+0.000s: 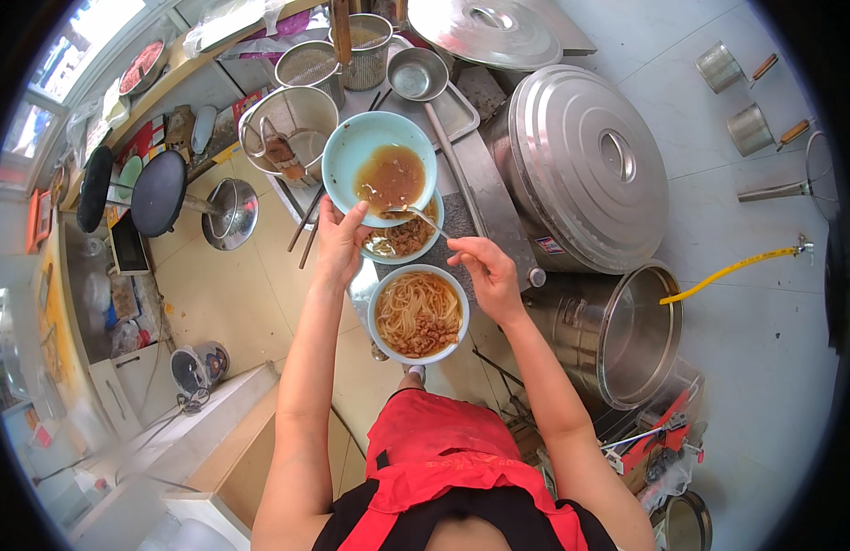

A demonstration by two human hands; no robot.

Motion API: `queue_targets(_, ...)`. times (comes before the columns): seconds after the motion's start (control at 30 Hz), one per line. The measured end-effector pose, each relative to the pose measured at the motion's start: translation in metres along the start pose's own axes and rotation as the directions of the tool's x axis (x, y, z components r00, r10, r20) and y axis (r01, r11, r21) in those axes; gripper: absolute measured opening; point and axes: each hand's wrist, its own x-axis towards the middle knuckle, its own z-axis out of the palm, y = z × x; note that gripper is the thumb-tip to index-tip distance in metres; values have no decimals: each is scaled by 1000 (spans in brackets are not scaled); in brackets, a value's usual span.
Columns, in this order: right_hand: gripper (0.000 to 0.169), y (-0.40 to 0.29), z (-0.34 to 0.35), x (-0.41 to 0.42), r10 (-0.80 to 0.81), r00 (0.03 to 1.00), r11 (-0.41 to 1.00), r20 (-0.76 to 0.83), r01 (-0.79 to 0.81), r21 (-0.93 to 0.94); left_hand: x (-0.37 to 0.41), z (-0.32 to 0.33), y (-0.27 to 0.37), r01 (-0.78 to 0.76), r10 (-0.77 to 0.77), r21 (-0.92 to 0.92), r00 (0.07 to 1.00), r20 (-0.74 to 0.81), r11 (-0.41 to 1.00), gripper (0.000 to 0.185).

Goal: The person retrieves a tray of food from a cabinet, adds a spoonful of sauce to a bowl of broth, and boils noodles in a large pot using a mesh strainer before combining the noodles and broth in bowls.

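My left hand (342, 237) grips the near rim of a pale blue bowl (339, 148), which holds a little brown broth (397, 172). The bowl is raised over a second blue bowl (401, 260) of noodles and minced meat, partly hidden beneath it. Between the fingers of my right hand (490, 279) is the handle of a metal spoon (428, 222). The spoon's tip rests at the broth bowl's inner near edge. Closest to me stands a bowl (464, 310) of noodles in broth, topped with minced meat (425, 336).
A large lidded steel pot (569, 172) and an open steel pot (673, 330) stand to the right. Mesh strainers (308, 65), a long-handled ladle (459, 165) and chopsticks (308, 241) lie beyond the bowls. Round black stools (159, 193) are at left.
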Motion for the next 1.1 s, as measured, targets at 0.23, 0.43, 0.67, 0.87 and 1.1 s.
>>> queue_targets(0.23, 21, -9, -9, -12, -117, 993, 984, -2, 115, -133, 3, -5, -3, -19, 19, 11, 1000, -6, 1000, 46)
queue_targets(0.43, 20, -12, -17, -20, -189, 982, 933, -3, 179, -311, 2, -5, -2, -15, 16, 46, 1000, -15, 999, 47)
queue_targets(0.67, 23, -24, -31, -44, 164, 924, 975, -345, -99, 198, -13, 11, -4, 1, 0, 98, 1000, -12, 995, 47)
queue_targets(0.87, 27, -39, -74, -83, 254, 858, 934, -447, -97, 343, -60, 53, -15, 118, -132, 125, 986, 106, 985, 49)
queue_targets(1.1, 26, -68, -142, -191, 208, 806, 975, -554, -123, 186, -146, 114, -78, 385, -443, 256, 864, 237, 887, 52)
